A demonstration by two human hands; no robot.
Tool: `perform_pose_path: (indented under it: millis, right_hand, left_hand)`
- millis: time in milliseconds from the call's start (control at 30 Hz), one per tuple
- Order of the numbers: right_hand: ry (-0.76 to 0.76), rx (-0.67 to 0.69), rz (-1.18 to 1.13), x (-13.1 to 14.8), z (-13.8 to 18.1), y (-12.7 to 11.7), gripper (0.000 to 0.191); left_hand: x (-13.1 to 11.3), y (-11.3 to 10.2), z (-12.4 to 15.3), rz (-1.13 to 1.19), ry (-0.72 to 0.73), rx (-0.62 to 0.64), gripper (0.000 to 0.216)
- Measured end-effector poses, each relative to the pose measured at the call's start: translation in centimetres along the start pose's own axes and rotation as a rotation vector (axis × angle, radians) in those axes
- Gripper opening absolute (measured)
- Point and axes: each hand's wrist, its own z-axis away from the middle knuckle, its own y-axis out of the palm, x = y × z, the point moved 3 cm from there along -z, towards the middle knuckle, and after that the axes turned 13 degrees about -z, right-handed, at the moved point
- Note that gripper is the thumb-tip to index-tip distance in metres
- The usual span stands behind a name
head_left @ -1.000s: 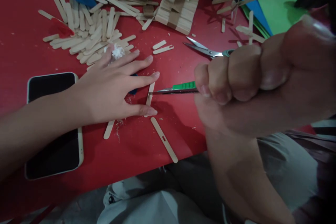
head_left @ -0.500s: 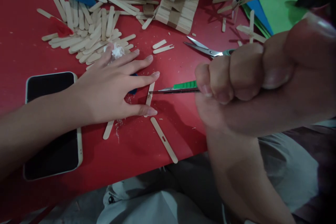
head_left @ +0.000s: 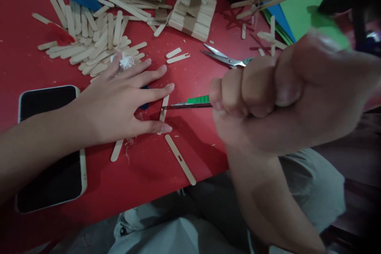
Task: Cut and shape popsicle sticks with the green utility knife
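My left hand lies spread over the red table, palm down. Its index finger and thumb press on the two ends of a short wooden craft stick. My right hand is wrapped in a fist around a craft knife with a green grip, whose blade tip touches the middle of that stick. Below them lies another craft stick with a small rectangular slot cut in it. Part of a third stick shows from under my left wrist.
Scissors lie open beyond my right hand, near two broken stick pieces. A pile of craft sticks and a banded bundle are further back. A phone rests under my left forearm. Green sheets lie back right.
The whole scene has shifted slightly left in view. Both hands keep nearly the same pose, and the knife tip stays on the craft stick.
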Motion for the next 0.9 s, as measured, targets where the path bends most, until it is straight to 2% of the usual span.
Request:
perform_pose_path:
  millis: [133,200,267,300,367,600,900]
  right_hand:
    - [-0.007,-0.027,-0.134,0.0,-0.1,-0.1,0.070]
    - [0.044,-0.018,-0.180,-0.1,0.1,-0.4,0.068]
    - [0.071,-0.015,-0.153,-0.1,0.4,-0.7,0.066]
    - [0.063,-0.022,-0.119,-0.1,0.6,-0.8,0.063]
    - [0.047,-0.029,-0.058,-0.2,0.9,-0.9,0.058]
    - [-0.061,0.037,-0.257,-0.2,1.4,-0.4,0.053]
    - [-0.069,0.037,-0.236,-0.1,1.6,-0.5,0.055]
  left_hand:
    - [0.0,-0.1,0.0,-0.017,-0.003,0.011,0.076]
    - [0.0,-0.3,0.0,-0.032,-0.006,0.015,0.076]
    - [-0.1,-0.5,0.0,-0.024,-0.003,-0.026,0.081]
    - [0.0,-0.4,0.0,-0.033,-0.015,0.024,0.079]
    - [0.0,-0.4,0.0,-0.010,-0.015,-0.002,0.081]
    - [0.0,-0.6,0.2,0.050,-0.056,-0.028,0.078]
    - [-0.2,-1.2,0.2,0.014,-0.047,-0.001,0.080]
